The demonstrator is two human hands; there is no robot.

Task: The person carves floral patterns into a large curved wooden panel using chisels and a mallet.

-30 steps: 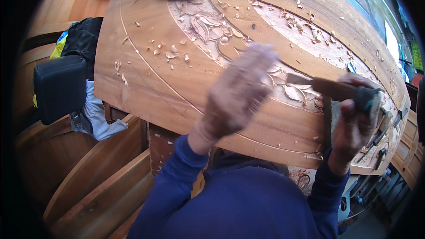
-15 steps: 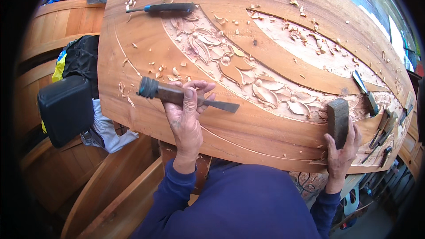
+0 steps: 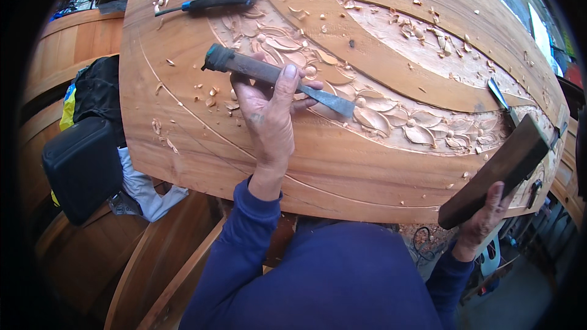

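My left hand (image 3: 268,119) grips a wide flat chisel (image 3: 335,102) with a dark wrapped handle end, holding it above the carved wooden panel (image 3: 183,110). My right hand (image 3: 487,217) holds a long dark rectangular block (image 3: 494,170), tilted over the panel's right end. Between them runs a carved band of leaves and flowers (image 3: 416,129), with wood shavings scattered about. A black-handled tool (image 3: 223,2) lies at the panel's upper left, and a steel tool (image 3: 498,93) rests to the right, partly behind the block.
At left, a black case (image 3: 79,168), dark bag (image 3: 104,85) and pale cloth (image 3: 153,186) rest on other wooden panels (image 3: 79,36). More tools (image 3: 534,192) lie at the right end. A pale plastic chair (image 3: 489,260) and cables (image 3: 425,241) show below the panel.
The chisel has passed from my right hand to my left and has since moved up and rightward. My right hand has lifted and tilted the dark block, moving lower and to the right.
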